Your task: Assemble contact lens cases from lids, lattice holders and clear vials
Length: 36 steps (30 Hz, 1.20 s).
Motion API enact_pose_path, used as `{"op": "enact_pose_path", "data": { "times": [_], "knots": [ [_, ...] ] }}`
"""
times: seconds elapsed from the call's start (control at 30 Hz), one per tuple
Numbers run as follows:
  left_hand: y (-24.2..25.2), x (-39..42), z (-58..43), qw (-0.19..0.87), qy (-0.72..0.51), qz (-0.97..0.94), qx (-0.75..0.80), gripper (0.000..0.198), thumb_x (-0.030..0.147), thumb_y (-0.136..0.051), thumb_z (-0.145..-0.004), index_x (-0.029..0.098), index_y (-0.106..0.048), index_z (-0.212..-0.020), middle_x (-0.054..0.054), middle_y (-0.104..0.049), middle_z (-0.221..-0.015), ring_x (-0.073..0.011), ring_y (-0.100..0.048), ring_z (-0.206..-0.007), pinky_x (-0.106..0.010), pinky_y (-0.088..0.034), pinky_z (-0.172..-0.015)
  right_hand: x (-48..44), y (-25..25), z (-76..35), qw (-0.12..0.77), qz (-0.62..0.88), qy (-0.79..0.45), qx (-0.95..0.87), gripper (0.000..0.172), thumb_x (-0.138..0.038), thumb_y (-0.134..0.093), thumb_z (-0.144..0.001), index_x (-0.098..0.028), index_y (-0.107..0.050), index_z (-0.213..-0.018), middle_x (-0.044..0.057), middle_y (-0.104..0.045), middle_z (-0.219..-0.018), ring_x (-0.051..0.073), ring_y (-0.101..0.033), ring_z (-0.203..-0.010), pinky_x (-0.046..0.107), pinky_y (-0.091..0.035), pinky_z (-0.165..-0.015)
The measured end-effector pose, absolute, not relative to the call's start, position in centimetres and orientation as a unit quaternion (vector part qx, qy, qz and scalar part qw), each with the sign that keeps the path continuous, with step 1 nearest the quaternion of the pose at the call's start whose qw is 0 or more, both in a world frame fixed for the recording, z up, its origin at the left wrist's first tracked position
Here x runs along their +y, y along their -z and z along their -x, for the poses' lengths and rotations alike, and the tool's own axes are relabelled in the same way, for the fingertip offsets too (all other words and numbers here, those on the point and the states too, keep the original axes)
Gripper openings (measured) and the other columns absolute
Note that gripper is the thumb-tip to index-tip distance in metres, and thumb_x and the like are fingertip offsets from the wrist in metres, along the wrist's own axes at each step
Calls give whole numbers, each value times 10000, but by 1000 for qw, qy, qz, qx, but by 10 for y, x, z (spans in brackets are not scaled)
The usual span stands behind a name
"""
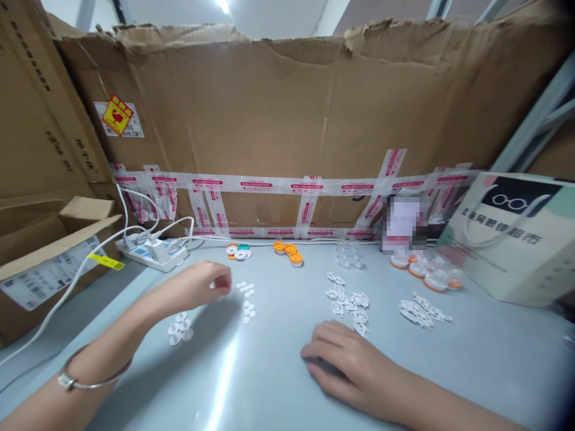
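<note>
Raised over the left part of the table, my left hand (210,282) has its fingers and thumb curled together; whatever is in them, if anything, is hidden. Close beside its fingertips lie several small white round pieces (246,291). Under the forearm sits a group of larger white discs with stems (179,328). My right hand (339,366) rests low at the centre right, fingers bent and the thumb near the index fingertip. I cannot make out anything between them. Just beyond it is a cluster of white openwork plastic pieces (348,302).
Along the back are orange round cases (295,258), white and green discs (243,254), clear cups (349,254) and orange-based clear domes (435,280). More white openwork pieces (422,311) lie right. A power strip (155,251), paper bag (507,239) and cardboard wall (269,120) surround the table.
</note>
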<state>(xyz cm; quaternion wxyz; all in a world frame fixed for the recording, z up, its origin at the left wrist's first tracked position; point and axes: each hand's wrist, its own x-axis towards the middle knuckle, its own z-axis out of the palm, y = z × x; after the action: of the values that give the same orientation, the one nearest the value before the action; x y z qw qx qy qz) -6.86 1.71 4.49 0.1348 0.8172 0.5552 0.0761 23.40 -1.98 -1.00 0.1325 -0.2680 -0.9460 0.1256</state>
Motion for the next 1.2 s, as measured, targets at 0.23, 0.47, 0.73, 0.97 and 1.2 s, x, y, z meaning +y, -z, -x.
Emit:
{"op": "enact_pose_path", "data": {
  "times": [0.23,0.47,0.73,0.97,1.2],
  "knots": [
    [-23,24,-20,160,-70,-901,396,138,120,-499,-718,185,-621,-725,-20,-658,-752,-154,-581,-706,-231,-417,-639,-20,11,-236,162,286,-163,-930,147,-183,-439,-841,-192,-574,-899,37,-576,-826,148,-512,-779,280,-402,-713],
    [-15,36,-37,169,-76,-905,383,141,107,-516,-687,175,-625,-745,-22,-654,-732,-150,-573,-664,-229,-401,-573,-18,13,-237,170,290,-188,-923,133,-195,-465,-832,-199,-576,-905,31,-573,-843,146,-512,-796,277,-408,-725],
    [-27,27,8,211,-180,-859,431,174,258,-502,-802,188,-602,-927,-23,-647,-838,-135,-589,-748,-237,-450,-700,-15,9,-235,168,293,-219,-915,139,-186,-455,-836,-205,-580,-893,37,-573,-821,150,-526,-784,276,-424,-706],
    [-18,65,94,87,-205,-789,573,242,323,-480,-788,167,-589,-937,-82,-643,-954,-217,-591,-855,-317,-447,-757,-15,9,-235,178,295,-225,-911,127,-177,-467,-823,-206,-582,-869,31,-579,-798,144,-534,-761,266,-432,-690],
    [-2,110,106,65,-214,-777,589,424,437,-471,-794,128,-533,-1076,-140,-598,-1116,-268,-560,-1012,-327,-422,-832,-14,8,-234,175,292,-220,-914,135,-176,-467,-822,-201,-585,-882,36,-586,-810,145,-536,-779,264,-432,-699]
  ]
}}
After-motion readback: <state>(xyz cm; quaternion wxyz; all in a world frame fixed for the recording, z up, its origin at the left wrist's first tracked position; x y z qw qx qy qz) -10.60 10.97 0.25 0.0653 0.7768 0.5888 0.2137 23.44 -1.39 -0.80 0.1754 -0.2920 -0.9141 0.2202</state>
